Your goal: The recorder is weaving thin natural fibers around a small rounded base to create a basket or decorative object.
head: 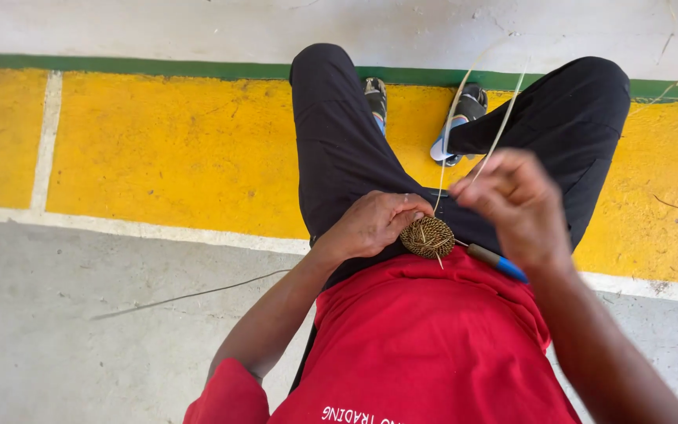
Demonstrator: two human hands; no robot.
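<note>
A small round woven coil of brown fibre [428,236] rests against my lap, and my left hand [372,224] pinches its left edge. Just to its right, my right hand [515,204] is raised with fingers closed on thin pale fibre strands [455,118] that arc up over my knees. A tool with a blue and dark handle [496,260] pokes out beneath my right hand, its tip toward the coil. I sit in black trousers and a red shirt.
My feet in grey and blue sandals [458,126] rest on a yellow painted floor band [182,149] edged by a green stripe. A long loose fibre strand [190,295] lies on the grey concrete at left. More dry strands lie at top right.
</note>
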